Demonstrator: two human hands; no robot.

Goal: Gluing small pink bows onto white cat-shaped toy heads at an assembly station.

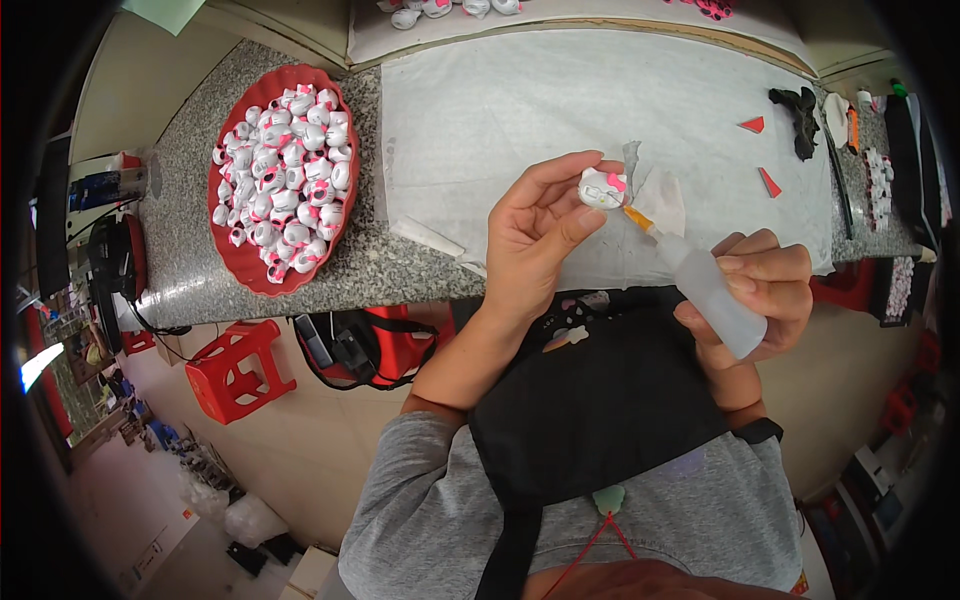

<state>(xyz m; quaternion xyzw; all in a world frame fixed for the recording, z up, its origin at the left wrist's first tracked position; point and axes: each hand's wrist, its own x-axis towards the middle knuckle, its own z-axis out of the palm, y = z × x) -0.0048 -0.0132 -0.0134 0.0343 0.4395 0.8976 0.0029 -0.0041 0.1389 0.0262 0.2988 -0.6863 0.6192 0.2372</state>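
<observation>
Between the thumb and fingers of my left hand (540, 215) is a small white cat-head figurine (602, 188) with a pink bow, held up over the worktop. My right hand (765, 285) grips a translucent white squeeze bottle (715, 300), tilted up toward the left. Its orange-yellow nozzle (637, 217) points at the figurine's lower right edge; whether the tip touches it I cannot tell. Behind the bottle lies a crumpled piece of white tissue (662, 200), with a small grey scrap (631, 158) beside it.
A red scalloped tray (262, 282) heaped with white and pink figurines stands on the granite counter (365, 220) at left. White sheeting (480, 120) covers the middle. Red triangular pieces (769, 182), a black crumpled cloth (797, 120) and a thin black rod (838, 180) lie at right.
</observation>
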